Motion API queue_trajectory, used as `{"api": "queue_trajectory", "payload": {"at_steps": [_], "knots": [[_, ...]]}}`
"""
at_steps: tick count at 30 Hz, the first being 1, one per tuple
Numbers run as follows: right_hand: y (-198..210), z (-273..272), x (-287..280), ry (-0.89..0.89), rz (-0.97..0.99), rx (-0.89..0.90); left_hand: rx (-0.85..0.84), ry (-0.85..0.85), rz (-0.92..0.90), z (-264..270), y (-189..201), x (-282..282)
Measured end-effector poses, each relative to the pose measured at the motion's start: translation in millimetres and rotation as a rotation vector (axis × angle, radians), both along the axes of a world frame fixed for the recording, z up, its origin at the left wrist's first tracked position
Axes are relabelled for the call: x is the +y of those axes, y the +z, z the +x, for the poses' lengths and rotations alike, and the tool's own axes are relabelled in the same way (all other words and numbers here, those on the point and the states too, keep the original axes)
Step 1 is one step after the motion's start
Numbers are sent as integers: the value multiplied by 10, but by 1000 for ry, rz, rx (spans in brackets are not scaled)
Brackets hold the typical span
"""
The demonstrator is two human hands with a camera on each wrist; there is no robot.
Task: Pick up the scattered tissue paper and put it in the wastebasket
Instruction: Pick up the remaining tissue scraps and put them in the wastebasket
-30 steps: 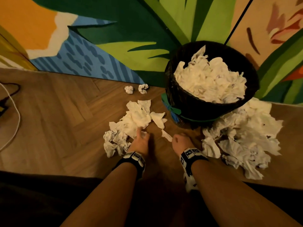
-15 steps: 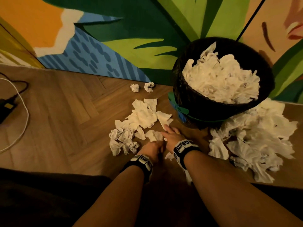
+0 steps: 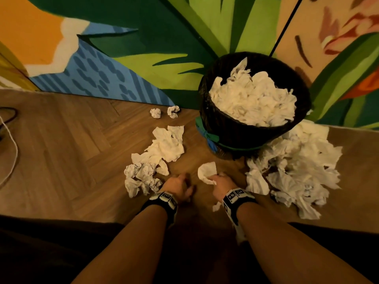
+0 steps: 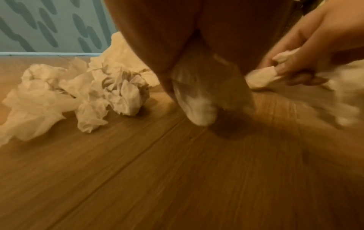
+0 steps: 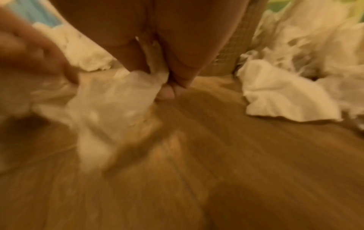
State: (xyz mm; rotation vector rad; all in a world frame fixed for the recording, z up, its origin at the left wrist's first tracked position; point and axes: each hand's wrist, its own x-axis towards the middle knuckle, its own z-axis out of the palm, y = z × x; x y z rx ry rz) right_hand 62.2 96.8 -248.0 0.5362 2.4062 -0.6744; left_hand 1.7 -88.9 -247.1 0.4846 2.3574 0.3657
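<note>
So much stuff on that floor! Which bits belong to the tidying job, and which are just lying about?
Part of the job:
- wastebasket, already heaped with tissue
- tissue sheet gripped by the right hand
- tissue wad held by the left hand
- loose pile on the left
- big heap on the right
- two small balls by the wall

Just lying about:
- white cable
- painted wall

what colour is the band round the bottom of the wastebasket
Green, with a blue bit at its left end. The band on the black wastebasket shows best in the head view.
</note>
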Motion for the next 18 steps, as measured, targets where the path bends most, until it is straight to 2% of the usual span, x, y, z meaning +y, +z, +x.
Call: {"api": "queue_trajectory", "payload": {"at_steps": [4,9,11,14,18], "knots": [[159,35,134,-79,124,66,14,-161,-114,-34,74,23],[298,160,369,-179,126,55,24,-140,-124,-9,287,66],[346,218,475,-306,74,103,0,-52,-75,-5,387,75],[459,301,676,-609,-69,239,-60,276,204,11,548,120],[815,268,1038,-935,-298,406,201,504,436,-195,1017,327]]}}
